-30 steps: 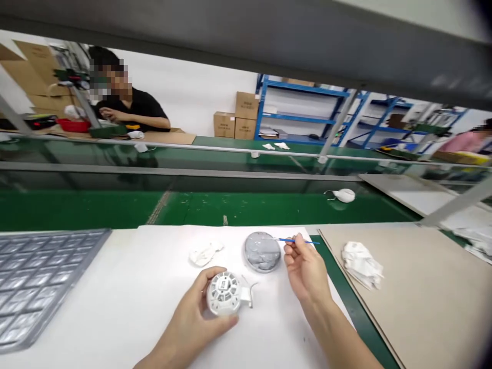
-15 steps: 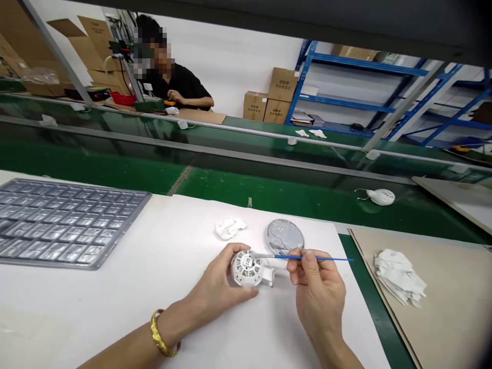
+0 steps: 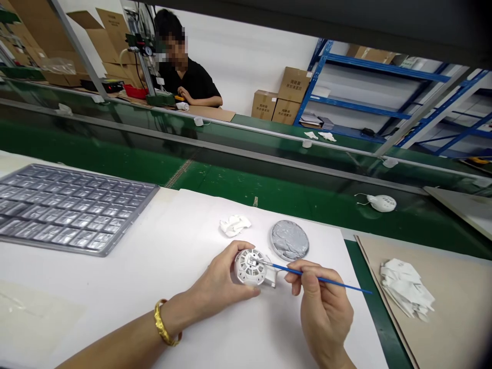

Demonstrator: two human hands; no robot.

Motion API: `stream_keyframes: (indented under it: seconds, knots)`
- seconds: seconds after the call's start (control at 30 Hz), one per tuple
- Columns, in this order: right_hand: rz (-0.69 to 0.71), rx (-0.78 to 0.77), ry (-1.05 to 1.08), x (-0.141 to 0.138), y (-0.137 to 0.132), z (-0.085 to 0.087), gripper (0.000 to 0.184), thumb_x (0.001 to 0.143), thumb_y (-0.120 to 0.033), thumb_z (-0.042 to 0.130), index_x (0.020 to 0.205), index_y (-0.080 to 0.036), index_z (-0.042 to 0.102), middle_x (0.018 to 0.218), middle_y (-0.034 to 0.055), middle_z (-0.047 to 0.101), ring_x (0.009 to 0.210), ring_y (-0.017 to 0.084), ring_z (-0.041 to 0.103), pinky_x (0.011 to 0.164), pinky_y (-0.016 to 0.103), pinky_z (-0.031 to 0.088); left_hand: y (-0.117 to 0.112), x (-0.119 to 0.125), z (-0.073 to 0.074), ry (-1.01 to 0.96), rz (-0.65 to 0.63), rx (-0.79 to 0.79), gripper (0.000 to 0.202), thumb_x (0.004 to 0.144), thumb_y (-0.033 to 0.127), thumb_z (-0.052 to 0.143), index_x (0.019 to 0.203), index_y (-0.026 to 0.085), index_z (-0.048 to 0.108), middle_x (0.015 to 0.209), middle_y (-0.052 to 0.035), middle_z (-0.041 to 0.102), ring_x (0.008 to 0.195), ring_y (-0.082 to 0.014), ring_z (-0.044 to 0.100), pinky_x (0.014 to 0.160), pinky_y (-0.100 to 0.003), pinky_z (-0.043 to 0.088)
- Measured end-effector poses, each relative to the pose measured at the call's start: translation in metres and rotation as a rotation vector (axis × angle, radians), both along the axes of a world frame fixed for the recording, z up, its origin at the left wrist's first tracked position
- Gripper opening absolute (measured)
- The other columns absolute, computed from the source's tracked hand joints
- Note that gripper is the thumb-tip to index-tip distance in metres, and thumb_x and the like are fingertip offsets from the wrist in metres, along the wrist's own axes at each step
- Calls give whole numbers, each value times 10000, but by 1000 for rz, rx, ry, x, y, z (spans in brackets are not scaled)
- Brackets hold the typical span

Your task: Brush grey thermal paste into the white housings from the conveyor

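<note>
Down at six o'clock, our left hand (image 3: 221,282) is curled tight around the round white housing (image 3: 249,266), holding it just over the white sheet (image 3: 172,246). At four o'clock our right hand (image 3: 325,307) pinches the thin blue brush (image 3: 319,278), and its tip touches the housing's centre. We judge the dabbing is under way, since little grey shows on the ribs. The dish of grey paste (image 3: 290,240) sits at one o'clock of the housing, with a crumpled wipe (image 3: 234,224) at eleven. Farther off, a moulded tray (image 3: 69,205) lies at nine, and another white unit (image 3: 381,203) rests on the green belt (image 3: 269,195) at two.
</note>
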State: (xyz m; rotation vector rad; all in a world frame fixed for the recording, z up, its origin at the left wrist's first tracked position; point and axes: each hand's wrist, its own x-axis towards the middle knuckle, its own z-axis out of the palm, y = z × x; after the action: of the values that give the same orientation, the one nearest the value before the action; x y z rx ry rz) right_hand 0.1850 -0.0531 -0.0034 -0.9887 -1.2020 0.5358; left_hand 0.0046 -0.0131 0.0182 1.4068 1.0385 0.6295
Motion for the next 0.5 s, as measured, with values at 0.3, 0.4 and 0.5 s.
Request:
stream_keyframes:
  seconds: [0.3, 0.4, 0.5]
  knots:
    - [114, 108, -242, 14, -11, 1, 219, 869, -34, 435, 1002, -182, 525, 903, 85, 638, 791, 196, 619, 507, 294, 478, 0, 1, -1, -21, 1, 15, 530, 618, 165, 724, 1080, 218, 470, 998, -23, 610, 909, -203, 594, 802, -318, 488]
    - [126, 121, -279, 17, -12, 5, 235, 852, -16, 451, 1010, -172, 529, 905, 89, 635, 807, 206, 620, 520, 309, 489, 0, 1, -3, -20, 14, 26, 535, 602, 148, 728, 1071, 214, 480, 995, -26, 617, 900, -204, 597, 801, -323, 488]
    - [80, 148, -239, 14, -12, 13, 225, 855, -13, 439, 988, -165, 538, 888, 84, 628, 748, 191, 621, 462, 281, 474, 0, 2, -6, -21, 34, 43, 544, 599, 144, 734, 1072, 218, 475, 985, -22, 621, 889, -202, 600, 797, -326, 489]
